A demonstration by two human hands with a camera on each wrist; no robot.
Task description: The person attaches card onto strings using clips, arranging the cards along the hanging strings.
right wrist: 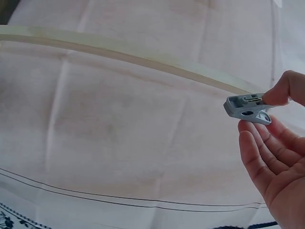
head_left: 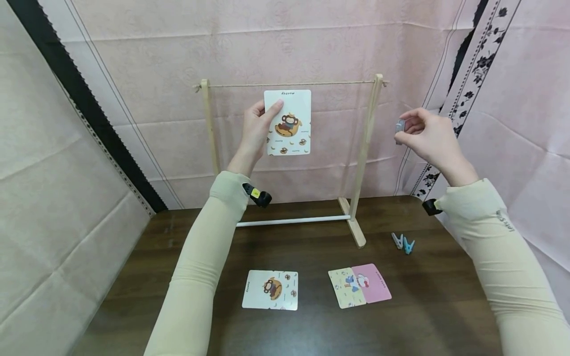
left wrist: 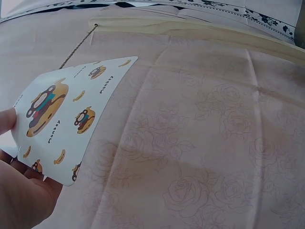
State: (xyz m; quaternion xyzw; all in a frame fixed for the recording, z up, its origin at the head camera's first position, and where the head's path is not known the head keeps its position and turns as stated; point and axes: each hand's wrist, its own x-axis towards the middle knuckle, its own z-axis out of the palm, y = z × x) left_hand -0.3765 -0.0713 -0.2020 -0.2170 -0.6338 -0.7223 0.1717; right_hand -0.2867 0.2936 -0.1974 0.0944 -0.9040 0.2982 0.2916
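Note:
My left hand [head_left: 257, 126] pinches a white card [head_left: 291, 141] by its left edge, with the thumb across its front. The card shows a monkey in a banana and stands upright, its top edge appearing just below the string [head_left: 338, 82] of a wooden frame. In the left wrist view the same card [left wrist: 71, 109] tilts across the left side. To the right of the frame, my right hand [head_left: 434, 138] holds a grey-blue clothespin [head_left: 399, 129] between thumb and fingers. In the right wrist view this clothespin [right wrist: 245, 109] has its handles between thumb and fingertips.
A wooden post [head_left: 367, 143] holds the string's right end, another post [head_left: 209, 123] its left. A white bar [head_left: 294, 220] runs low between them. On the brown table [head_left: 311, 336] lie a monkey card [head_left: 258, 299], a yellow-and-pink card [head_left: 374, 284] and small clothespins [head_left: 408, 245].

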